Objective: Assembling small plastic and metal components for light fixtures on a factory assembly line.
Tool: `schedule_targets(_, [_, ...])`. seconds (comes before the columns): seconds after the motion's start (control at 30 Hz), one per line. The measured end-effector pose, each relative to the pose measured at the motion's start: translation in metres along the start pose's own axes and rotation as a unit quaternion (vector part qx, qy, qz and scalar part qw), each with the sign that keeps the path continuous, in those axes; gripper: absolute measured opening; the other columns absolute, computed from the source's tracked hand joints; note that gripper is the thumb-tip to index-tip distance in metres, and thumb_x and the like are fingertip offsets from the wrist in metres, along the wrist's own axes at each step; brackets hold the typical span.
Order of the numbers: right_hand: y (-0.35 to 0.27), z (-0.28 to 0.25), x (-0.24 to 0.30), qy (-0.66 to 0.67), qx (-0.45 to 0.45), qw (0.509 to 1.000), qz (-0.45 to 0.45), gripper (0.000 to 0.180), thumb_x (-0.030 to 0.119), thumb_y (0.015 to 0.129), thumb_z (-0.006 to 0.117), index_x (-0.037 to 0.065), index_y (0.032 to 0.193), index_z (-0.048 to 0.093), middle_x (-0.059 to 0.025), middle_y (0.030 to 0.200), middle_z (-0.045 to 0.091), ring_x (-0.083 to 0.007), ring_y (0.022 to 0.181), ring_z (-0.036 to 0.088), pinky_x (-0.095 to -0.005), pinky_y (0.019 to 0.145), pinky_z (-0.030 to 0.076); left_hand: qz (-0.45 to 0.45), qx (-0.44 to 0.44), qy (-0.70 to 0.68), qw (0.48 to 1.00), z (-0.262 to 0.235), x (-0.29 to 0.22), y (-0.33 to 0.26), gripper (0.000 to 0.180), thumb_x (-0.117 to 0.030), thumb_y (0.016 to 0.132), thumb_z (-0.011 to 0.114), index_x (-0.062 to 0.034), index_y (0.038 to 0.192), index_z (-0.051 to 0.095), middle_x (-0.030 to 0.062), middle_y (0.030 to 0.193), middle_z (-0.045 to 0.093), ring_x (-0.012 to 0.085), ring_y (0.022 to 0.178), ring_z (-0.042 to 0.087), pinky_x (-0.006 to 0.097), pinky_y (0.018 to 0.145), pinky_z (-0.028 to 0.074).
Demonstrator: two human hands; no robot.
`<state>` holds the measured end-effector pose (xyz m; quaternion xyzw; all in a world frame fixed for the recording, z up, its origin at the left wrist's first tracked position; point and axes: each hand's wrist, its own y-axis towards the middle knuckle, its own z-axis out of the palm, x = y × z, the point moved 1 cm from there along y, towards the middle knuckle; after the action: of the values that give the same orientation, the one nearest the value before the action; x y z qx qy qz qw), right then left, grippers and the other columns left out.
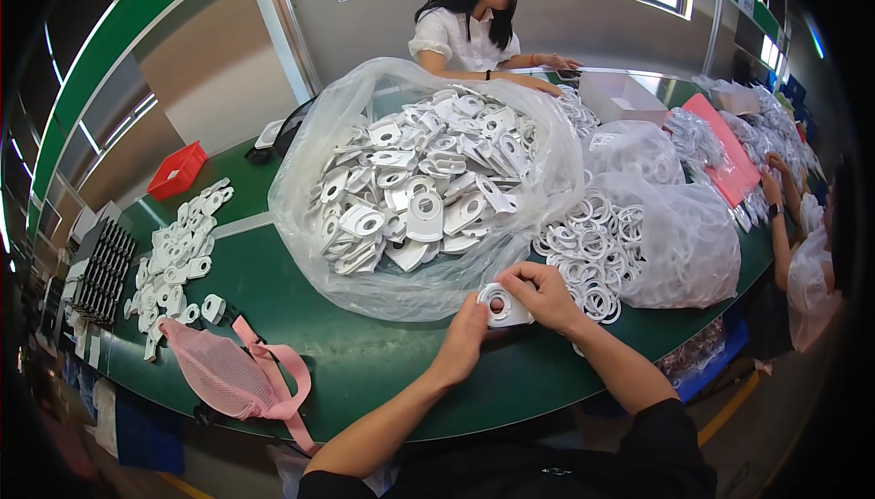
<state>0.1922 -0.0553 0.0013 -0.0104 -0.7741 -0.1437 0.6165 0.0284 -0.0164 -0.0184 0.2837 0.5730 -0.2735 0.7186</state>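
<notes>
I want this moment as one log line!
left hand: holding white plastic round-holed plate; right hand: holding same plate; nearby: white plastic rings

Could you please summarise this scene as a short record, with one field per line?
Held: white part with a round hole
Left hand: on its left side
Right hand: on its right side
Ahead: open clear plastic bag of white pieces
Right of bag: heap of white rings
Leftward: pink mesh pouch, red bin
Surface: green table
</notes>
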Motion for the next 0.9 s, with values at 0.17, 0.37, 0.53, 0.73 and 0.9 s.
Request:
schedule_targets(0.17, [-0.002,0.000,0.014,-0.087,0.063,0.991,-0.082,0.015,0.012,0.087,0.057,-0.002,0.089,0.062,-0.0085,0.082,0.063,-0.0148,0.077,0.059,-0.0264,0.071,0.045,0.009,0.013,0.059,0.998,-0.016,0.000,0.005,0.031,-0.028,0.098,0.038,-0.0018,0.090,0.052,0.0026,0.084,0.052,0.0097,0.077,0.046,0.025,0.069,0.039])
schedule_targets(0.37, [-0.004,0.000,0.011,-0.122,0.077,0.987,-0.073,0.013,0.012,0.087,0.058,-0.001,0.090,0.061,-0.0093,0.080,0.064,-0.0162,0.073,0.060,-0.0262,0.069,0.046,0.046,-0.040,0.299,0.952,-0.013,-0.012,0.002,0.026,-0.024,0.093,0.044,-0.0016,0.084,0.055,0.0166,0.068,0.054,0.0283,0.062,0.053,0.036,0.058,0.040])
schedule_targets(0.53, [-0.004,0.002,0.006,-0.111,0.095,0.986,-0.079,0.013,0.011,0.085,0.060,-0.001,0.090,0.061,-0.0108,0.076,0.064,-0.0183,0.067,0.061,-0.0273,0.064,0.047,0.066,-0.058,0.351,0.932,-0.013,-0.016,0.004,0.025,-0.021,0.090,0.048,-0.0005,0.079,0.056,0.0210,0.065,0.053,0.0400,0.060,0.053,0.043,0.053,0.038])
schedule_targets(0.73, [-0.005,0.008,0.007,-0.114,0.045,0.990,-0.073,0.013,0.011,0.084,0.061,-0.002,0.088,0.061,-0.0101,0.076,0.064,-0.0157,0.068,0.061,-0.0269,0.065,0.048,0.069,-0.063,0.342,0.935,-0.017,-0.010,0.005,0.028,-0.024,0.093,0.046,0.0013,0.084,0.057,0.0146,0.063,0.057,0.0201,0.054,0.051,0.033,0.052,0.037])
schedule_targets(0.9, [-0.002,0.011,0.001,0.166,-0.040,0.985,0.036,0.012,0.011,0.089,0.059,0.001,0.091,0.054,-0.0042,0.080,0.063,-0.0052,0.071,0.057,-0.0182,0.061,0.045,0.044,-0.079,0.037,0.995,-0.003,-0.003,0.005,0.025,-0.014,0.092,0.053,0.0000,0.111,0.044,0.0152,0.081,0.061,0.0181,0.077,0.062,0.029,0.067,0.047])
